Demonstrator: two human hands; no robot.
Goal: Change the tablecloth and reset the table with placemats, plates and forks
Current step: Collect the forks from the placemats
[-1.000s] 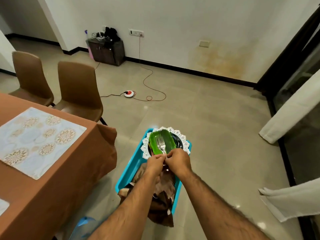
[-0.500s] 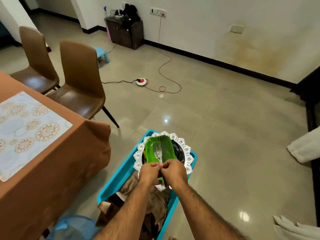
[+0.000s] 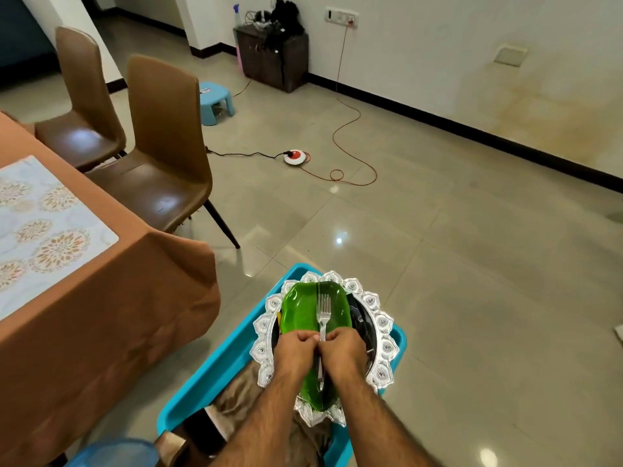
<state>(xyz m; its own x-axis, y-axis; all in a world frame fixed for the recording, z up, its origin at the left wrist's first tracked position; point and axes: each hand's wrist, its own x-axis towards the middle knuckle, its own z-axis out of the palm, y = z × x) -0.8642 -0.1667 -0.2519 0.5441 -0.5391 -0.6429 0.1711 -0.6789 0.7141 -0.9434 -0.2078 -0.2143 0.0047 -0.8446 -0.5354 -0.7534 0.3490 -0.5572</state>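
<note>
table (image 3: pixel 111 298): brown tablecloth (image 3: pixel 141 274), patterned placemat (image 3: pixel 43 230) on it | floor (image 3: pixel 472 264): blue tray (image 3: pixel 215 369)

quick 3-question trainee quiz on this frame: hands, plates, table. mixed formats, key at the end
1. True or false: the fork lies on the green plate.
2. What already lies on the brown tablecloth? A) placemat B) fork C) plate
3. Fill in: the plates sit over a ___ tub.

Key: 1 true. 2 A, the patterned placemat. 3 blue. Both the left hand and right hand grip the stack.
</note>
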